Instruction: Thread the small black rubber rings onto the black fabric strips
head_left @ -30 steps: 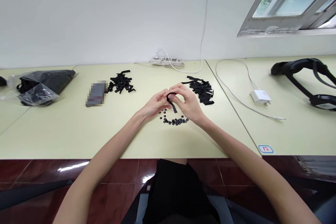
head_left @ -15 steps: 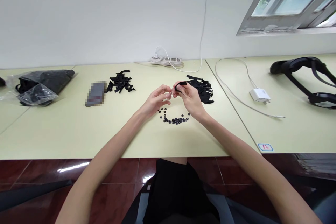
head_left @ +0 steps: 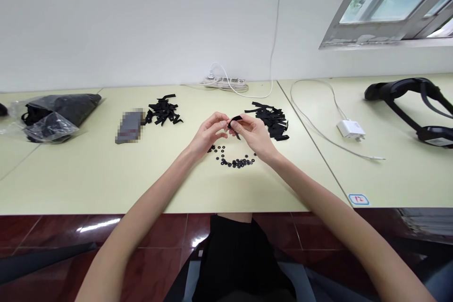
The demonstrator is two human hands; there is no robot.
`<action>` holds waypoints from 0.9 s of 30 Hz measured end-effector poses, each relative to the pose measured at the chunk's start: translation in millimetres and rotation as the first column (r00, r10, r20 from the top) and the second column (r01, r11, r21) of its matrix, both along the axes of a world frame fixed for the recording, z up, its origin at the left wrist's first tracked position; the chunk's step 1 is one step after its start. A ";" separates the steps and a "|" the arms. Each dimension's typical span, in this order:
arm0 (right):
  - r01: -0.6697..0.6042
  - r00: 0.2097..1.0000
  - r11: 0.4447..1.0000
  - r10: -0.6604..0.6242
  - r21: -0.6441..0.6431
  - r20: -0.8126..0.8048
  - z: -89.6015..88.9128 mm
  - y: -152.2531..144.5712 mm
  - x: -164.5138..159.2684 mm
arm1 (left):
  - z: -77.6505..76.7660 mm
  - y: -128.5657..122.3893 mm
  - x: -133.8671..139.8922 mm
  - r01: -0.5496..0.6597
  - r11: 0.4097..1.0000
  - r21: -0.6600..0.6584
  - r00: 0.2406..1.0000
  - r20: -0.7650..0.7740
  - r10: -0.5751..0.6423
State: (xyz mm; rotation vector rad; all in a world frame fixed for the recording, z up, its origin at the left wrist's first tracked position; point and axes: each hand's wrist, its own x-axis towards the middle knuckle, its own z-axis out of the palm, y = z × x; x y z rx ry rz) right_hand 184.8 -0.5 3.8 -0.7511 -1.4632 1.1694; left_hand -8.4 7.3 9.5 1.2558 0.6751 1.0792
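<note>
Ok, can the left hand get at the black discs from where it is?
Likely yes: the left hand is close to the discs, and no object seems to block the way. It is up by the strip in the right hand, though; whether it grips that is unclear.

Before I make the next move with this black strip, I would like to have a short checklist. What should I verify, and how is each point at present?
1. Strip gripped: ok, pinched in the right hand.
2. Left hand firmly on the strip: cannot tell; its fingertips are close, but contact is unclear.
3. Discs gathered in one heap: not ok, some lie loose and scattered.
4. Left pile and right pile of strips kept apart: ok, a wide gap separates them.
5. Charger clear of both hands: ok, it lies to the right of them.
</note>
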 end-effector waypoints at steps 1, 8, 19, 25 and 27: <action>0.014 1.000 1.000 -0.014 -0.009 0.005 1.5 -1.0 0.8 | -0.9 1.0 -0.3 -0.011 1.000 0.017 1.000 -0.011 0.011; 0.076 0.995 0.992 -0.081 -0.105 -0.049 3.2 -0.8 2.0 | -14.1 8.5 -4.3 -0.030 0.993 0.114 0.992 -0.122 0.044; 0.030 0.996 0.985 -0.043 -0.170 -0.075 -2.7 5.6 3.5 | -11.5 8.7 -4.8 -0.123 0.978 0.167 0.956 -0.246 0.162; -0.070 0.996 0.961 0.055 -0.269 -0.063 -3.6 11.5 10.6 | -11.8 5.5 -3.0 -0.200 0.870 0.450 0.879 -0.309 0.362; -0.104 0.995 0.959 0.099 -0.262 -0.034 -3.3 12.4 13.1 | -12.6 5.3 -3.4 -0.200 0.825 0.529 0.850 -0.324 0.414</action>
